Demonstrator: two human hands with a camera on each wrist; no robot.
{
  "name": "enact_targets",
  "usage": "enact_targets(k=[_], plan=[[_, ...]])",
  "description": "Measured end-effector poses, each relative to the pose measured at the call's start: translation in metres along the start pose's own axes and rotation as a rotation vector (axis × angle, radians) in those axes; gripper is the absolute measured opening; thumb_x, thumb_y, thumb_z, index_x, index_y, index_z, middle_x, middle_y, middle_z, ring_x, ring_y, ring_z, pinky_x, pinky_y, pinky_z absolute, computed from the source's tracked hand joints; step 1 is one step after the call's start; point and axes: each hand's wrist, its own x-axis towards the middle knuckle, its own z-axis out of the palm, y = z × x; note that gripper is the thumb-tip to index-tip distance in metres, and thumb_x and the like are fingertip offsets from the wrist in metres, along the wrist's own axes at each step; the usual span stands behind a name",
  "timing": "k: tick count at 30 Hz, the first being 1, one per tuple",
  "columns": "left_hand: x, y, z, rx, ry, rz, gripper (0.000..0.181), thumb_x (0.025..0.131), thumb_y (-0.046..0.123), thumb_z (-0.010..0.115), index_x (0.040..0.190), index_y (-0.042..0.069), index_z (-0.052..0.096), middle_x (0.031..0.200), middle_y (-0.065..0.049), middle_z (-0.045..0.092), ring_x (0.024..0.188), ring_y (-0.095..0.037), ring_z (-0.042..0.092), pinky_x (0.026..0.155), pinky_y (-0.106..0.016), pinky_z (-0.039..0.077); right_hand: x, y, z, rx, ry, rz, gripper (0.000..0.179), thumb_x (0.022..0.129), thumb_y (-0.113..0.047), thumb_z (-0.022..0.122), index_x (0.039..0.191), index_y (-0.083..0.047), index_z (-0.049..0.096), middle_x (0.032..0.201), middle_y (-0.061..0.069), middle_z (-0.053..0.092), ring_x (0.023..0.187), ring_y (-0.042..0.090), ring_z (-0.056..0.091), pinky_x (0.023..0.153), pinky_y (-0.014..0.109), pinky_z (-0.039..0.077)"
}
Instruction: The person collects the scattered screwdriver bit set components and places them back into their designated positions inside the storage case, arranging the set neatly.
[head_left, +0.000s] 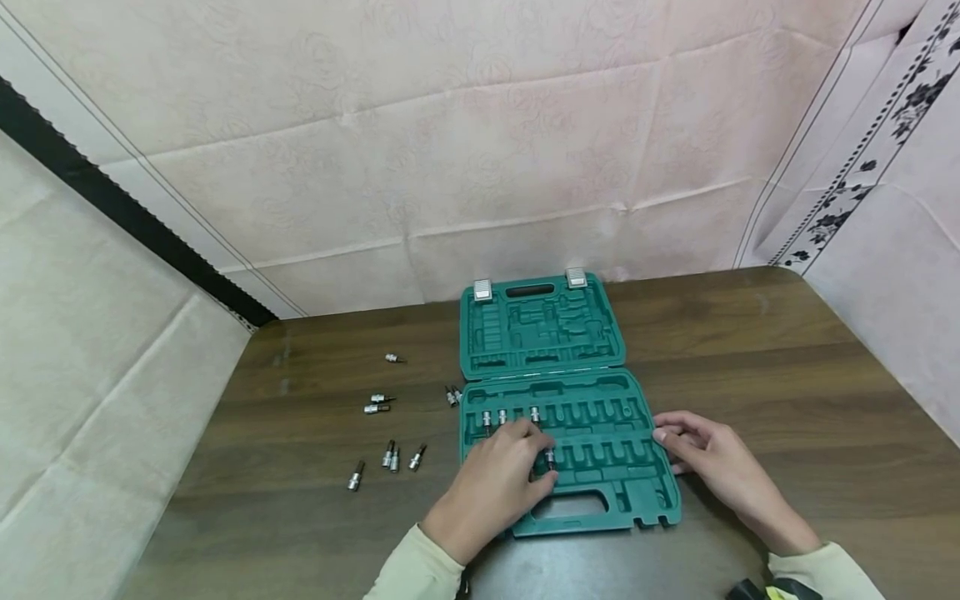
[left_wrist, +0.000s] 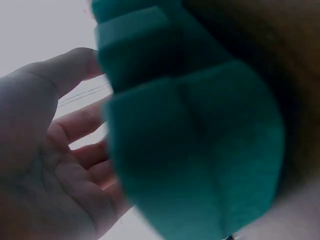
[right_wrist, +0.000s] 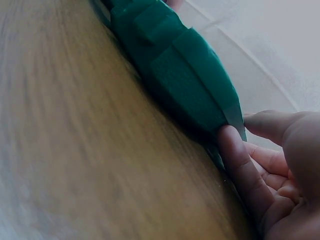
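A green plastic socket case (head_left: 540, 387) lies open on the table, its lid (head_left: 543, 329) folded back behind the tray. My left hand (head_left: 498, 479) is over the tray's left half, thumb and index finger pinching a small bit socket (head_left: 550, 460) at a slot. Its other fingers hide part of the tray. Several bit sockets (head_left: 502, 417) sit upright in slots just beyond this hand. On the right edge of the case, my right hand (head_left: 708, 454) grips with thumb and fingers; the right wrist view shows these fingers (right_wrist: 240, 160) at the green corner.
Several loose bit sockets (head_left: 390, 454) are scattered on the wooden table (head_left: 315, 517) left of the case. Two more (head_left: 452, 396) lie close against its left side. A patterned cloth (head_left: 465, 167) rises behind the table. A black and yellow object (head_left: 776, 590) shows near the right sleeve.
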Motion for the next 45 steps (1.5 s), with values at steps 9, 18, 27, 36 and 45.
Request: enact_targets(k=[9,18,27,36,45], plan=[[-0.002,0.004,-0.001,0.007,0.009,-0.027,0.029,0.093,0.029,0.084,0.114,0.012,0.077,0.113,-0.004,0.072,0.103,-0.019,0.068,0.076,-0.032,0.06,-0.001,-0.003,-0.001,-0.002,-0.008,0.016,0.047,0.108,-0.033,0.064,0.139,0.002,0.061,0.112,0.013,0.07,0.093,0.011,0.07,0.076,0.031,0.062],[-0.003,0.008,-0.001,-0.056,-0.015,-0.066,0.02,0.094,0.026,0.083,0.109,0.013,0.079,0.113,-0.001,0.069,0.104,-0.016,0.067,0.076,-0.031,0.06,-0.003,0.0,-0.001,-0.006,0.008,0.011,0.046,0.108,-0.029,0.064,0.14,0.004,0.06,0.113,0.012,0.071,0.091,0.008,0.07,0.075,0.03,0.062],[0.001,0.009,0.003,-0.122,-0.007,-0.116,0.02,0.09,0.022,0.087,0.105,0.01,0.081,0.112,-0.002,0.069,0.106,-0.02,0.067,0.08,-0.033,0.06,-0.003,0.001,-0.003,-0.006,0.0,0.007,0.047,0.108,-0.031,0.063,0.139,0.004,0.061,0.114,0.013,0.071,0.092,0.011,0.071,0.075,0.03,0.062],[-0.001,0.0,-0.003,-0.126,-0.062,-0.083,0.026,0.092,0.025,0.085,0.112,0.009,0.081,0.111,0.0,0.066,0.101,-0.013,0.065,0.081,-0.027,0.058,0.0,0.002,0.0,0.003,-0.001,-0.008,0.048,0.108,-0.033,0.063,0.14,0.003,0.061,0.113,0.014,0.07,0.094,0.012,0.071,0.077,0.031,0.062],[-0.011,-0.016,-0.028,-0.269,-0.008,-0.085,0.028,0.1,0.023,0.076,0.125,0.01,0.076,0.122,-0.003,0.07,0.101,-0.013,0.07,0.081,-0.028,0.059,0.001,0.0,-0.002,-0.007,-0.008,0.018,0.052,0.107,-0.037,0.064,0.14,0.002,0.061,0.114,0.013,0.07,0.095,0.013,0.07,0.077,0.03,0.062]])
